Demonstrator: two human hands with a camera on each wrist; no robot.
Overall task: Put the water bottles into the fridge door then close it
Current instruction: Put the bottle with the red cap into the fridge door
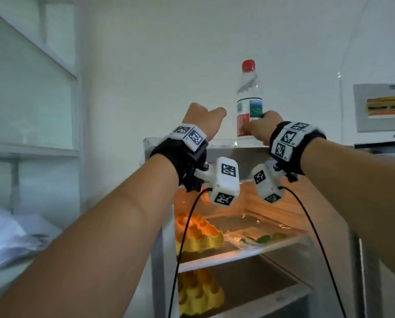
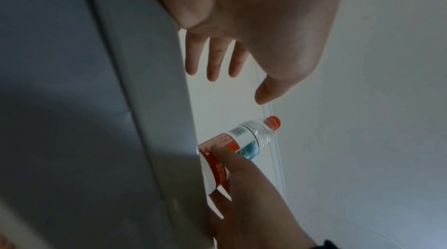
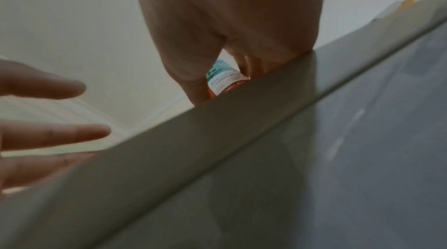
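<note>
On top of the fridge (image 1: 249, 154), the right hand (image 1: 262, 128) wraps the red-capped water bottle (image 1: 249, 99) low on its label, likely to lift it down; just left, the left hand (image 1: 203, 120) hovers spread, holding nothing.

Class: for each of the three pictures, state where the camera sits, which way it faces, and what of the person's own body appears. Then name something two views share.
Head: worn on the head, facing forward at the fridge top and lit shelves; both forearms, left hand, right hand.
Left wrist: looks along the open left hand; the right hand grips the water bottle.
Right wrist: looks along the right hand on the bottle; left fingers at the edge.
Shared: all show the red-labelled bottle.
</note>
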